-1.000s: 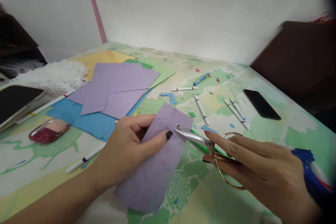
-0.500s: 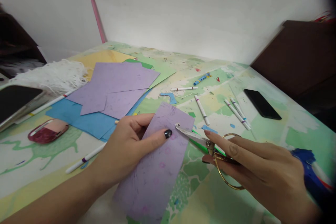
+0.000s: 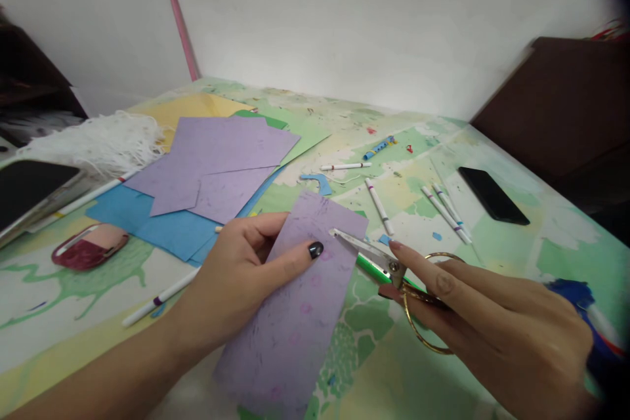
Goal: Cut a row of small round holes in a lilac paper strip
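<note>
A strip of purple paper (image 3: 290,335) with faint pink marks along it is pinched in my left hand (image 3: 246,275), thumb on top and fingers behind. My right hand (image 3: 492,321) is closed on a pair of scissors (image 3: 374,252) with gold-coloured handles. The scissor tips lie over the upper part of the strip, by a small pale spot or hole, right of my left thumb. Whether the blades pass through the paper I cannot tell. Beneath the scissors, a green pen-like thing (image 3: 374,269) lies on the table, partly hidden.
Purple sheets (image 3: 221,144) lie over blue sheets (image 3: 142,220) at the left, beside white shredded strands (image 3: 98,144). Several white markers (image 3: 378,205), blue paper scraps (image 3: 319,182) and a black phone (image 3: 492,195) lie to the right. A dark red case (image 3: 91,246) sits at left.
My right hand and the scissors have shifted slightly right, and the blades look closer together. The strip's upper right corner has moved a little. My left hand keeps its hold.
</note>
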The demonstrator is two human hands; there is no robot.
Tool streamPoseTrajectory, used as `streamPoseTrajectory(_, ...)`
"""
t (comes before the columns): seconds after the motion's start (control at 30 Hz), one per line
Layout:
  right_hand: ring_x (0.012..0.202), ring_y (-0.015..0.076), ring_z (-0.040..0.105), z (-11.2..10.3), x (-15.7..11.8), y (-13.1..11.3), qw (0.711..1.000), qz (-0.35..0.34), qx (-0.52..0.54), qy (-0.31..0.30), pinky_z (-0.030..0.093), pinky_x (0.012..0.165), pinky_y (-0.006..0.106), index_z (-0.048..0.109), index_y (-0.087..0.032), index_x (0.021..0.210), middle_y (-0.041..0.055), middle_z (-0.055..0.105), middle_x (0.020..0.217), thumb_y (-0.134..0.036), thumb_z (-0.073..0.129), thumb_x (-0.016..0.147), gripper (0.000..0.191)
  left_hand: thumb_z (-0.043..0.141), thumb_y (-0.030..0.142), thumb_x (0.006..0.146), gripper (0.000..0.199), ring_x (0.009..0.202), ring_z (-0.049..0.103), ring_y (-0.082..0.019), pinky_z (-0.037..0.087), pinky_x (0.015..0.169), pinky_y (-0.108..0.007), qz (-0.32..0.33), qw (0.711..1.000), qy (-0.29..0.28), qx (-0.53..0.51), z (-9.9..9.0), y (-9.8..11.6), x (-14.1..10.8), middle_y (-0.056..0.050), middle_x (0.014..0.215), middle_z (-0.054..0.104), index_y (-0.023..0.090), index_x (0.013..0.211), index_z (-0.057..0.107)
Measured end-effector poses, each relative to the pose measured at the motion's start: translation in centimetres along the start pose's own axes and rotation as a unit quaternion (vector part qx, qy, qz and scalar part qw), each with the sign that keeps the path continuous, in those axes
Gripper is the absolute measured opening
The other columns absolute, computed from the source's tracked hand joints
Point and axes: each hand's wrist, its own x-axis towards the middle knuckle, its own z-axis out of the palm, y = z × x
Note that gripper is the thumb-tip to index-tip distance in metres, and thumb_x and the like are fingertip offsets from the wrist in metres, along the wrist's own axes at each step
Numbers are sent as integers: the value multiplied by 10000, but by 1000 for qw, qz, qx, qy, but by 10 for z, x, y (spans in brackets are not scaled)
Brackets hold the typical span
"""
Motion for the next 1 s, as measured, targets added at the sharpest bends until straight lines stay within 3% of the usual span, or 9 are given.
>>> streamPoseTrajectory(0.17,546,83,641,-1,6,-2,1000,-4,-3,19,429,470,211,648,-223,1181,-17,704,696,-191,628,875,309,736,312,764,133,623,672,-122,529,507,-143,-13,1000,1,-8,0,-1,-1,35,704,735,277,890,762)
streamPoseTrajectory(0.57,472,110,584,-9,13,-3,998,-53,-36,-22,438,442,239,671,-187,1160,-6,617,584,-179,570,892,287,736,315,764,114,635,676,-121,529,513,-141,-29,999,-15,-21,-5,-1,0,42,686,726,287,871,762)
streamPoseTrajectory(0.83,580,152,653,1,-4,4,998,33,47,-39,497,459,222,625,-294,1274,17,638,642,-337,593,898,380,736,269,740,100,614,663,-115,514,508,-132,-54,998,-27,-32,-3,3,2,31,668,720,264,835,765)
streamPoseTrajectory(1.0,564,148,641,-5,-1,4,996,44,52,-54,508,489,220,635,-297,1263,6,617,592,-306,593,900,366,757,203,664,123,578,642,-116,496,475,-135,-87,995,-29,-46,-2,6,1,29,641,709,244,780,757)
